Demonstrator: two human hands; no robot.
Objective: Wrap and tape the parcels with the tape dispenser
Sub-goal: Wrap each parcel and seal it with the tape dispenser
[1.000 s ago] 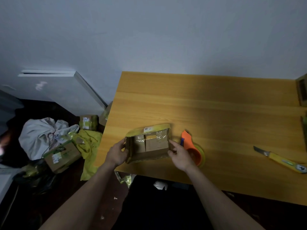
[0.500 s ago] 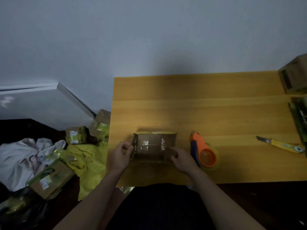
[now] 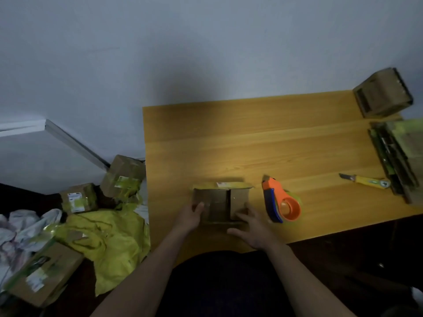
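We look down on a yellow wooden table (image 3: 263, 138) set against a pale wall. On the floor to its left lie yellow wrap (image 3: 114, 239) and several taped cartons (image 3: 43, 275). At the table's right edge sits a stack of flat cardboard (image 3: 405, 156), with a small box (image 3: 382, 92) behind it.

Near the front edge stands our parcel (image 3: 220, 202), a brown cardboard box. Its near face shows a dark vertical seam between flaps, and a yellow strip with a white label runs along its far top edge.

Our left hand (image 3: 190, 218) holds the parcel's left end, fingers curled onto it. Our right hand (image 3: 251, 229) lies spread at the right front corner, fingers straight and touching the cardboard.

Just beside the parcel on the right lies the orange and blue dispenser (image 3: 280, 202), untouched. A yellow knife (image 3: 366, 180) rests well apart, further right.
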